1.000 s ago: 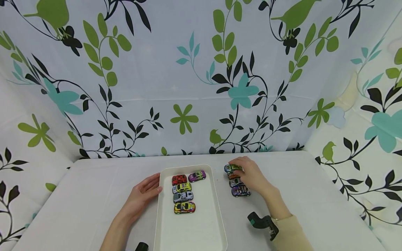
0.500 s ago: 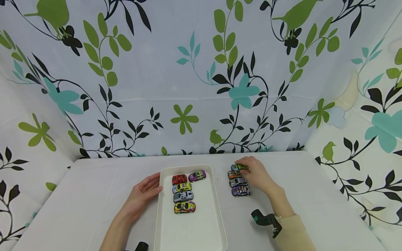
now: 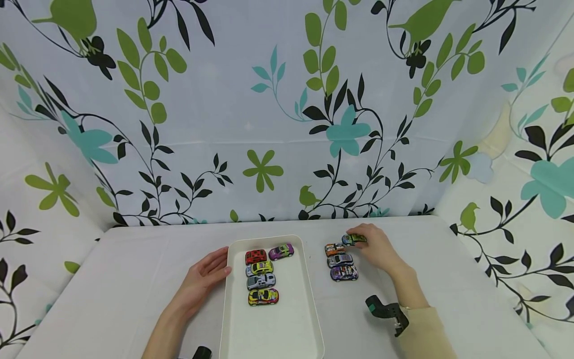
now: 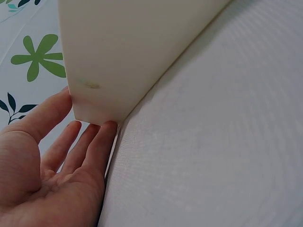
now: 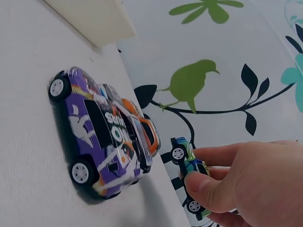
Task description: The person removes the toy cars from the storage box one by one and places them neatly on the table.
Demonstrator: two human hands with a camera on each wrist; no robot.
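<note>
My right hand point(image 3: 378, 247) pinches a green-and-blue toy car point(image 3: 353, 239) between thumb and fingers. In the right wrist view that toy car point(image 5: 189, 177) is seen side-on, its wheels toward the left. Beside it on the table lie an orange toy car point(image 3: 334, 250), a silver striped one point(image 3: 340, 260) and a purple one point(image 3: 344, 273), in a column. My left hand point(image 3: 204, 279) rests its fingertips against the left side of a white tray point(image 3: 298, 324). In the left wrist view, fairly straight fingers point(image 4: 97, 146) touch the tray's corner point(image 4: 94, 106), the thumb at its edge.
Inside the tray are a red toy car point(image 3: 255, 257), a purple-green one point(image 3: 281, 252), a yellow one point(image 3: 259, 268), a silver one point(image 3: 261, 281) and a yellow-red one point(image 3: 263, 297). A white cloth point(image 3: 125, 299) covers the table. Patterned curtains point(image 3: 215, 109) stand behind.
My right hand has drawn the green-and-blue toy car to the right, away from the top of the column. My left hand and the tray stay where they were.
</note>
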